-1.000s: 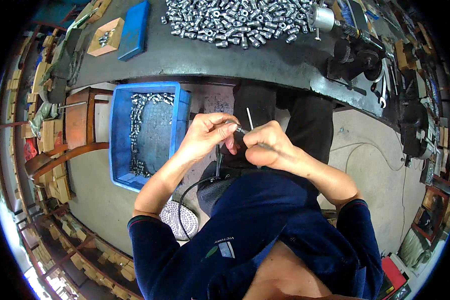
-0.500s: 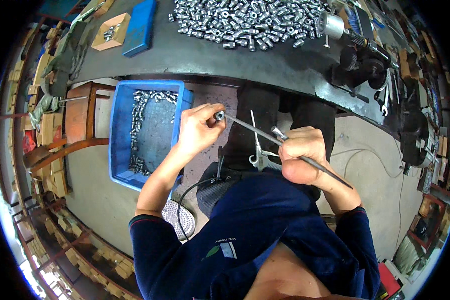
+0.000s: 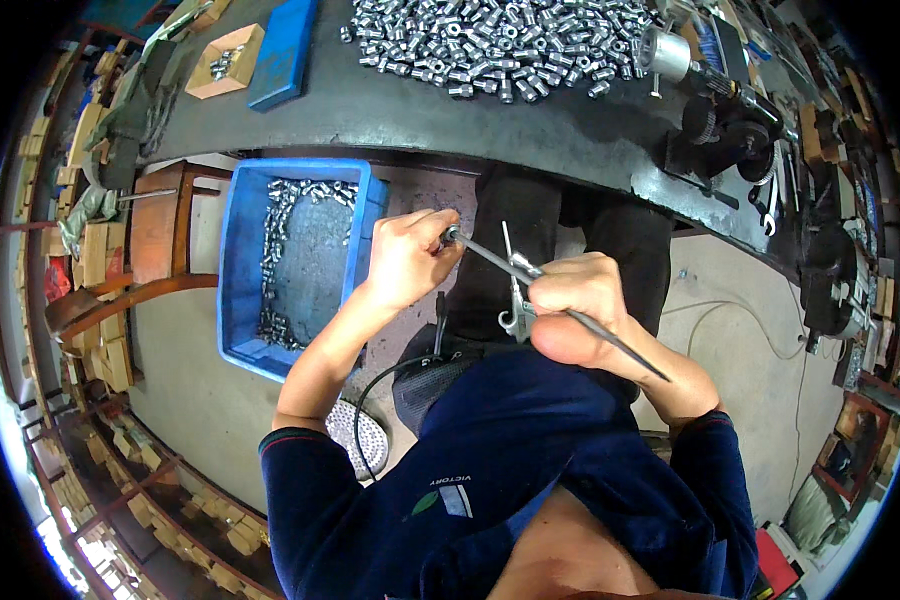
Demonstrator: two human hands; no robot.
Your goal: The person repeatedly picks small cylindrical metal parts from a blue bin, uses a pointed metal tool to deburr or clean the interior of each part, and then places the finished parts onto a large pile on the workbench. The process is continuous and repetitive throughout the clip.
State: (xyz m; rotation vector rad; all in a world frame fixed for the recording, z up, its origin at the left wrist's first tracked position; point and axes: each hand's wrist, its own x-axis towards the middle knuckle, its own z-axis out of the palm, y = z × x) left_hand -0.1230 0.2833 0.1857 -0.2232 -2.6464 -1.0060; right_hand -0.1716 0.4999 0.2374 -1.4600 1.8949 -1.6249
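At centre, the left hand [image 3: 408, 260] hides most of a metal fitting [image 3: 451, 234]; the right hand [image 3: 577, 300] covers part of a rod [image 3: 622, 346]. The top edge cuts the pile of fittings [image 3: 510, 42]. Upper left, pieces [image 3: 226, 62] in a wooden box [image 3: 210, 88] are too small to identify.

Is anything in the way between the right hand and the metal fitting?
Nothing visible blocks that gap. Only the dark rod, held in the right hand, spans it to the metal fitting in the left hand; a silver tool shows behind the rod.
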